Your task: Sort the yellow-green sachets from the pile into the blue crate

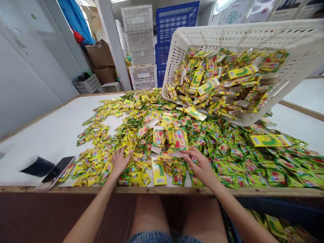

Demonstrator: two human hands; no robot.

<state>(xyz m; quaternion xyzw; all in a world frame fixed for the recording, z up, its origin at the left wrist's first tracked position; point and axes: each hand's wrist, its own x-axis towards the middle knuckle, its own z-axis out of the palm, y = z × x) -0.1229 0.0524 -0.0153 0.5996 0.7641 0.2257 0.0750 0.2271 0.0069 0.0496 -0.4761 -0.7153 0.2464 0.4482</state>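
My left hand (pixel 120 162) rests on the heap of small yellow candy packets (pixel 101 162), thumb and fingers apart; I see nothing held in it. At the middle of the table, my right hand (pixel 201 165) pinches the lower end of a small yellow-green carton (pixel 180 137) with a watermelon picture, near its white flap. Beside that carton lie another open carton (pixel 158 136) and more yellow cartons. A further carton (pixel 159 172) lies flat near the table's front edge, between my hands. Green packets (pixel 235 158) spread to the right.
A tilted white basket (pixel 174 44) full of cartons leans over the packets at the back right. A phone (pixel 59 170) and a dark cup (pixel 37 166) are at the left front. Stacked white crates (pixel 139 40) and blue crates (pixel 174 20) stand behind the table (pixel 43 125).
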